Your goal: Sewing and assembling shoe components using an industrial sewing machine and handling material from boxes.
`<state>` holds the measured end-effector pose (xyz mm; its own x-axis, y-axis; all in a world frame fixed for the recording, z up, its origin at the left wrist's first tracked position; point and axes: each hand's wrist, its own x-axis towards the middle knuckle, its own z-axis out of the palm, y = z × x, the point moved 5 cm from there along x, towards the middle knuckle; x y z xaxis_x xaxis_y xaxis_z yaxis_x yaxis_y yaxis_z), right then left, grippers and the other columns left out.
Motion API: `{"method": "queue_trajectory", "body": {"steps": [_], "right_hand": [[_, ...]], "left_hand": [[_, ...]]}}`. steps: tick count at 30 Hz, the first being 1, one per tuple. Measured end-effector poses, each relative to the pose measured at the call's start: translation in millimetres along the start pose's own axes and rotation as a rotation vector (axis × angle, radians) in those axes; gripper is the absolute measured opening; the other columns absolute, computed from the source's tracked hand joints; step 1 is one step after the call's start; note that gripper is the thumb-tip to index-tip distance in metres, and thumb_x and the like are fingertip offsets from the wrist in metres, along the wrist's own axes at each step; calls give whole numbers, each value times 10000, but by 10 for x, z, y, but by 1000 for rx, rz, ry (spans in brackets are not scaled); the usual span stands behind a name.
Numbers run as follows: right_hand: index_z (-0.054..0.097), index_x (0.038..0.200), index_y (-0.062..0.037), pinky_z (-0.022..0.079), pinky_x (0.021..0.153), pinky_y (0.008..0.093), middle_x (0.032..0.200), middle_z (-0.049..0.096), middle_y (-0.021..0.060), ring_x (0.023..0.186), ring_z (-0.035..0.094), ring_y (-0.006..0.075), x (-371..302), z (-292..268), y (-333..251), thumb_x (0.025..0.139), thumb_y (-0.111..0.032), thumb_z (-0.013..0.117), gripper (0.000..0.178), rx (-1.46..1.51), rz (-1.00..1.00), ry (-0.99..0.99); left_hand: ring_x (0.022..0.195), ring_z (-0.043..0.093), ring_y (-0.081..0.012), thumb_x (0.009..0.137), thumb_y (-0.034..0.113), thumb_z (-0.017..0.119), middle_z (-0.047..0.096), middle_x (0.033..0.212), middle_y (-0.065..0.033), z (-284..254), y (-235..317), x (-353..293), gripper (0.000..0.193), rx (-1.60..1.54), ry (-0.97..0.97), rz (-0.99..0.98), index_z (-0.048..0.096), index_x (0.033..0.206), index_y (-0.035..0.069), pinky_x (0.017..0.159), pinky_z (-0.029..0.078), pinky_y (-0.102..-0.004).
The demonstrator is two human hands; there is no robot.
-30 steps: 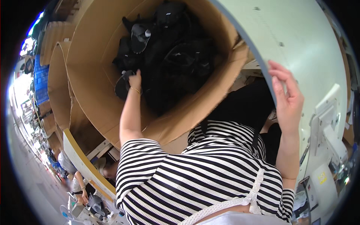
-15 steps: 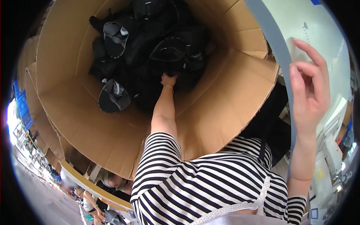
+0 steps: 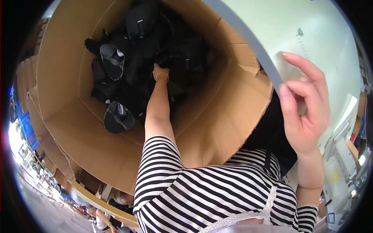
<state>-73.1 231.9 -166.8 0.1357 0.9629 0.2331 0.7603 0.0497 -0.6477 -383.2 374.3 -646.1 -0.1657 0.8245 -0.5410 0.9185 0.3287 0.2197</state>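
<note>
My left hand (image 3: pixel 160 71) reaches deep into a large cardboard box (image 3: pixel 105 155). Its fingers close on a black fabric piece (image 3: pixel 175 79) in the heap, though their tips are partly hidden in the dark cloth. Around it lie several more black sewn pieces with small white tags. A pouch-like one with a grey inside (image 3: pixel 112 62) lies at the left of the heap, and a similar pouch (image 3: pixel 119 117) lies nearer to me. My right hand (image 3: pixel 307 112) is beside the grey edge of a pale table, empty, with its fingers loosely bent and apart.
The pale tabletop (image 3: pixel 264 23) borders the box on the right, its grey edge (image 3: pixel 248 39) running close to the box rim. White equipment (image 3: pixel 342 136) stands at the far right. Other people (image 3: pixel 103 221) are at the lower left, beyond a yellow-edged surface (image 3: pixel 101 202).
My left hand has gone farther into the heap and a little left, onto the black fabric. The view has shifted, and my right hand now appears lower and farther left along the table edge.
</note>
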Motion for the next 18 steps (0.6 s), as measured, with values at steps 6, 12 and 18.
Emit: {"method": "queue_trajectory", "body": {"steps": [6, 12, 18], "right_hand": [[572, 742, 11, 440, 536, 266, 1046, 632, 113, 599, 552, 155, -9, 3, -78, 762, 25, 651, 82, 5, -49, 131], [609, 974, -21, 444, 866, 388, 1164, 575, 88, 995, 565, 266, -199, 177, -373, 721, -197, 709, 324, -184, -343, -7], [465, 1187, -15, 475, 835, 385, 1160, 532, 185, 1029, 565, 316, -18, 74, -1403, 707, -230, 742, 595, 118, -450, 97]], "left_hand": [[928, 609, -398, 668, 157, 784, 647, 945, -204, -325, -130, -1025, 487, -211, 219, 164, 513, 1066, 84, 782, 485, -450], [884, 642, -289, 641, 33, 782, 650, 946, -124, -2549, 290, -2535, 409, -231, 489, 516, 582, 997, 53, 786, 491, -357], [707, 588, -111, 650, -17, 788, 616, 838, -50, -4486, 1388, -4307, 459, -105, 764, 852, 592, 1060, 49, 612, 453, -221]]}}
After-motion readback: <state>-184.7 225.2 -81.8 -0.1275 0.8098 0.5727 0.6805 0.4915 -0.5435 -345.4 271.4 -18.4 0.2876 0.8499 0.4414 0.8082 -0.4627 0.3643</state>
